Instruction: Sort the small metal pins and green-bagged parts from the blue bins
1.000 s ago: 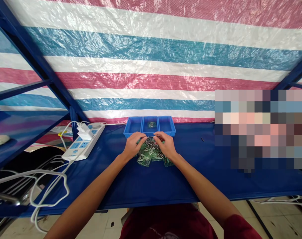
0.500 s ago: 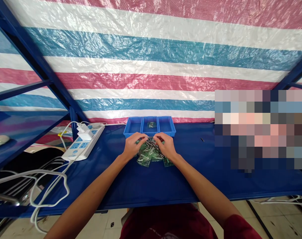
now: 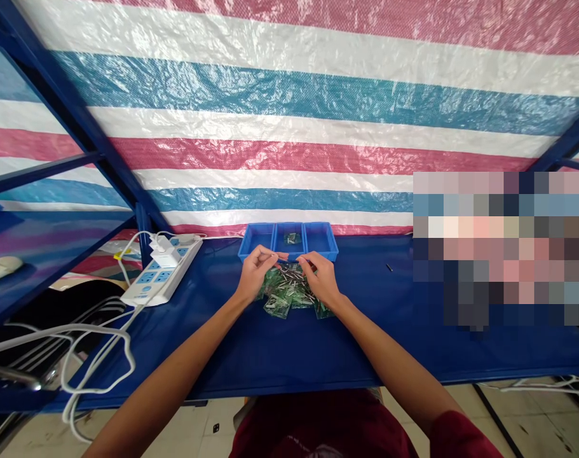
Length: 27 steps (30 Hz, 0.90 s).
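Note:
My left hand (image 3: 255,272) is closed in a pinch above the front of the blue tray, with a tiny pale bit showing at its fingertips. A short gap away, my right hand (image 3: 320,275) also pinches with thumb and forefinger; what it holds is too small to make out. Below both hands lies a pile of small dark and silver metal pins (image 3: 293,275), mixed with green-tinted clear plastic bags (image 3: 277,305). Behind them stands a blue tray of three compartments (image 3: 320,257). A small clear packet (image 3: 292,238) lies in its middle compartment.
A white power strip (image 3: 163,280) with a plugged-in adapter stands at the left, its white cables (image 3: 98,337) looping over the table edge. One small dark pin (image 3: 389,267) lies apart on the blue table (image 3: 289,356). A striped sheet (image 3: 289,95) hangs behind. The far right is blurred out.
The thin silver rod that spanned both hands' fingertips no longer shows between them. My left fingers have lifted and curled slightly, and the fingertips of both hands have shifted.

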Each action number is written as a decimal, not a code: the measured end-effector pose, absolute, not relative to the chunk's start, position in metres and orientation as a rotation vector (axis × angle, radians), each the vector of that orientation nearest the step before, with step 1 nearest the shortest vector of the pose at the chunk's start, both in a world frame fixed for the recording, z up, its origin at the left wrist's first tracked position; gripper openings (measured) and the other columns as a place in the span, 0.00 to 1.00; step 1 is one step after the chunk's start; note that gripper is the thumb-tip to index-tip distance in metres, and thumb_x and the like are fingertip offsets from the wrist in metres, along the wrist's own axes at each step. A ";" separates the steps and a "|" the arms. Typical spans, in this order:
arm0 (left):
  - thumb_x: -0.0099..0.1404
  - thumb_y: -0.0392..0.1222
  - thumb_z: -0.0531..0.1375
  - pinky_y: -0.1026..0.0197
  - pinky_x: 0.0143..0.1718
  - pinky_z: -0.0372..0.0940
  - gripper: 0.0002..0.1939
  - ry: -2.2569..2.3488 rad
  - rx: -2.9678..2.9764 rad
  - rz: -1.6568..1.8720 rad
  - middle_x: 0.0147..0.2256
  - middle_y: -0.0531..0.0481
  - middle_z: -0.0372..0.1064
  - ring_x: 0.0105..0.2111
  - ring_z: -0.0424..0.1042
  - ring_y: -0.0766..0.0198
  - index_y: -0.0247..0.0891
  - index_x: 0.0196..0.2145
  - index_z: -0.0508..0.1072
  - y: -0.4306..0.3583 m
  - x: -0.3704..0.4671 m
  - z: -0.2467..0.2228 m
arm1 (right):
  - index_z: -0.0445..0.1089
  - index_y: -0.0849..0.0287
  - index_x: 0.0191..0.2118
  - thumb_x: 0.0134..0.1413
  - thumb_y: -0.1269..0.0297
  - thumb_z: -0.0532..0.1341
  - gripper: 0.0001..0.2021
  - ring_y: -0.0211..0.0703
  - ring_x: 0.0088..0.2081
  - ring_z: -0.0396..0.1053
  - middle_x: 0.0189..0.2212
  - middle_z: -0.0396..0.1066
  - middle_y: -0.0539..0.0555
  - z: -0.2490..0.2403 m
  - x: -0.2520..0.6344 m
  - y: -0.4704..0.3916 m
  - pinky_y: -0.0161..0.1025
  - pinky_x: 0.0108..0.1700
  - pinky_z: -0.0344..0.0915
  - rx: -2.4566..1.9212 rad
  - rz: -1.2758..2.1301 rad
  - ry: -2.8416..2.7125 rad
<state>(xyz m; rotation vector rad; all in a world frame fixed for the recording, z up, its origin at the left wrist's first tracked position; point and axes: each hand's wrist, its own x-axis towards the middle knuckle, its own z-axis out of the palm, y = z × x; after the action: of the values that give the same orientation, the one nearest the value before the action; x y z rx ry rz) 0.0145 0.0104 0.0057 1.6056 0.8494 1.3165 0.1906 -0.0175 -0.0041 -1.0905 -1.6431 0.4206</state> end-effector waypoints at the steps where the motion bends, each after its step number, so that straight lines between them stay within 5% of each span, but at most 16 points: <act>1: 0.64 0.49 0.59 0.57 0.36 0.69 0.13 0.855 1.623 1.318 0.33 0.44 0.76 0.32 0.74 0.61 0.37 0.32 0.65 0.009 0.015 0.006 | 0.73 0.58 0.34 0.63 0.56 0.51 0.16 0.40 0.27 0.67 0.29 0.71 0.54 -0.004 0.191 -0.017 0.37 0.31 0.62 -1.092 0.423 -1.637; 9: 0.62 0.51 0.61 0.61 0.32 0.66 0.13 0.988 2.083 1.256 0.28 0.49 0.73 0.28 0.70 0.63 0.38 0.35 0.77 0.009 0.012 0.002 | 0.73 0.57 0.34 0.63 0.56 0.52 0.16 0.40 0.28 0.66 0.29 0.71 0.53 -0.002 0.191 -0.019 0.37 0.31 0.62 -1.105 0.412 -1.599; 17: 0.59 0.49 0.63 0.62 0.30 0.67 0.12 1.022 1.910 1.324 0.27 0.49 0.75 0.26 0.72 0.63 0.36 0.27 0.76 0.010 0.012 0.002 | 0.73 0.58 0.34 0.63 0.57 0.52 0.16 0.39 0.27 0.65 0.28 0.70 0.53 -0.002 0.193 -0.019 0.37 0.31 0.62 -1.104 0.398 -1.589; 27: 0.66 0.48 0.56 0.63 0.29 0.67 0.15 0.936 1.868 1.276 0.27 0.49 0.73 0.24 0.69 0.66 0.35 0.42 0.75 0.009 0.012 0.003 | 0.73 0.56 0.36 0.62 0.57 0.54 0.13 0.40 0.28 0.66 0.31 0.71 0.54 -0.004 0.193 -0.018 0.37 0.31 0.64 -1.059 0.406 -1.630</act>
<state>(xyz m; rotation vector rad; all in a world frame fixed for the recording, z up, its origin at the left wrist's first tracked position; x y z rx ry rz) 0.0124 0.0087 0.0028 1.8678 0.9362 1.2755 0.1934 -0.0185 -0.0043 -1.0588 -1.6305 0.4058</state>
